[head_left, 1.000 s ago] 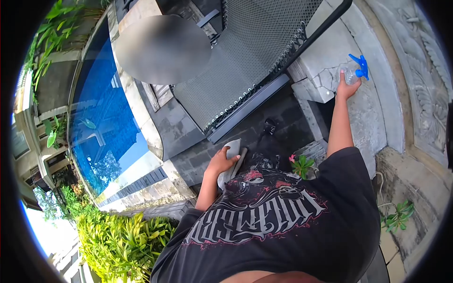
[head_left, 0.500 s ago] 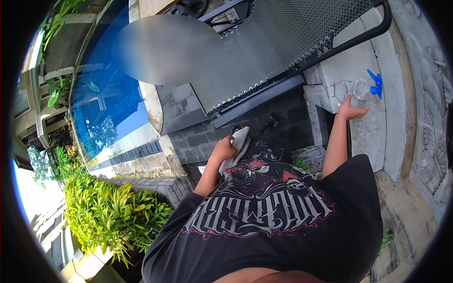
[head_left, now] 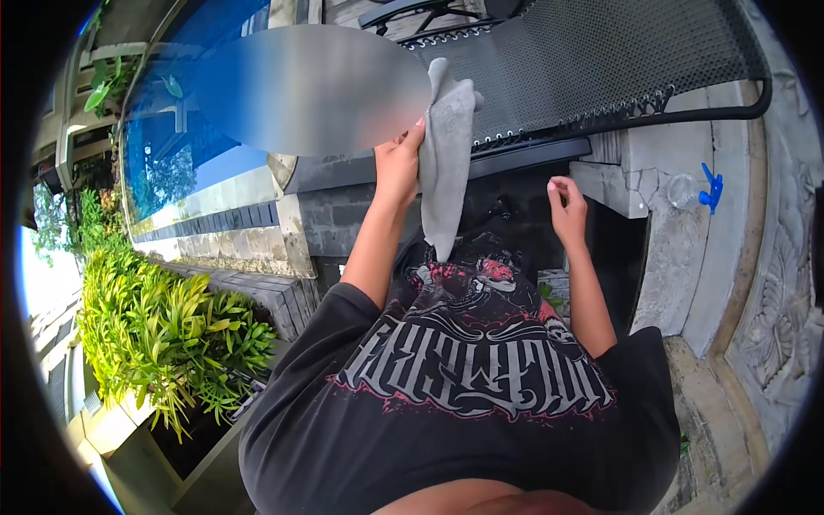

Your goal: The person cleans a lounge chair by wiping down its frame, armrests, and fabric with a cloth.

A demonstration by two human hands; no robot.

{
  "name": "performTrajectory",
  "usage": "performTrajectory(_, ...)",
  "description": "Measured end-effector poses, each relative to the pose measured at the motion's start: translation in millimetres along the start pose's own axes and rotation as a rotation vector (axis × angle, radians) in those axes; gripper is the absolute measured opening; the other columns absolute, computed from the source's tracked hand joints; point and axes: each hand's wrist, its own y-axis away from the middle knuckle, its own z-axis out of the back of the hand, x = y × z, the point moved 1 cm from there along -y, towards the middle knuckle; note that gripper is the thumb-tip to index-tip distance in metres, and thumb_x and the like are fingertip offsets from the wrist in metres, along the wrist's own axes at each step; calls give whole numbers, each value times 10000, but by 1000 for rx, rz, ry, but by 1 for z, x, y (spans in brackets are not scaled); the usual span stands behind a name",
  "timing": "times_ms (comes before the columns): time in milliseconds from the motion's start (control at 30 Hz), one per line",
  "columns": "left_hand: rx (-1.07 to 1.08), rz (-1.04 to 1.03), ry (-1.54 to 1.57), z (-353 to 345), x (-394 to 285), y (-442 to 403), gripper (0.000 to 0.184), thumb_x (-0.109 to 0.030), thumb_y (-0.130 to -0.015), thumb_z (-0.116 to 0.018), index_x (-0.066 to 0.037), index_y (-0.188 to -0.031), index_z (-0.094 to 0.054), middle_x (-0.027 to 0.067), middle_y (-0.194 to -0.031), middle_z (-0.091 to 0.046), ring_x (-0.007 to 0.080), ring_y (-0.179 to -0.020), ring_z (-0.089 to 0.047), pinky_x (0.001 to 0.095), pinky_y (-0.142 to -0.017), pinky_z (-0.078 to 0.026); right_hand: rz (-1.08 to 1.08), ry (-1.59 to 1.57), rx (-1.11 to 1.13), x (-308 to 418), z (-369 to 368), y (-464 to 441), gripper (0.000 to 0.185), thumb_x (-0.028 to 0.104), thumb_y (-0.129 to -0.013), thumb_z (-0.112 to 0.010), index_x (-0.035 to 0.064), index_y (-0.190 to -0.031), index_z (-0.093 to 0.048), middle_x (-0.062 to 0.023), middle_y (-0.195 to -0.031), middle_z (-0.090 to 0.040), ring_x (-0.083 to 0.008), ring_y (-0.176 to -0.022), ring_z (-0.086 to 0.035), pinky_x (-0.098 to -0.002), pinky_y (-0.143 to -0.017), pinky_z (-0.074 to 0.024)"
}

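My left hand [head_left: 397, 172] is closed on the edge of a grey cloth [head_left: 446, 163], which hangs lengthwise in front of my shirt and partly covers the mesh lounge chair [head_left: 592, 60]. Nothing is in my right hand [head_left: 568, 210]; its fingers are loosely bent, with a gap between thumb and fingers, and it hovers just off the chair's near edge. To its right, a clear spray bottle with a blue trigger head [head_left: 711, 189] rests on the stone ledge [head_left: 674, 257], apart from the hand.
A pool [head_left: 215, 172] lies to the left behind a stone edge. Leafy plants [head_left: 163, 335] grow at the lower left. A carved stone wall [head_left: 777, 326] runs along the right. A blurred patch hides part of the chair and poolside.
My right hand has left the spray bottle on the ledge and moved left. My left hand has raised the cloth, which now hangs unfolded over the chair's edge.
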Motion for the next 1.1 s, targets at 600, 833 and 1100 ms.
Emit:
performTrajectory(600,312,110,132,155,-45,27,566,-51,-945,-524,-18,-1495,-392,136,-1381,-493,164,-996,-643,343,-773,-606,364,-86,-37,215,-234,70,793,337,-782,-887,15,-1348,-435,-186,-1338,-507,-284,-1233,-553,-383,-989,-481)
performTrajectory(833,285,138,-52,157,-15,9,506,-152,-989,-609,-21,-1469,-517,96,-1250,-625,133,-951,-643,278,-832,-547,-5,-387,201,202,-241,68,387,201,-974,-698,10,-1283,-561,-45,-1122,-676,-116,-1042,-613,-285,-922,-480)
performTrajectory(1100,589,323,5,166,27,29,611,-77,-964,-579,-40,-1551,-413,153,-1485,-535,239,-1328,-557,315,-1016,-468,-292,-407,478,184,-124,58,329,106,-873,-801,31,-1134,-616,0,-924,-637,-82,-739,-620,-265,-616,-558)
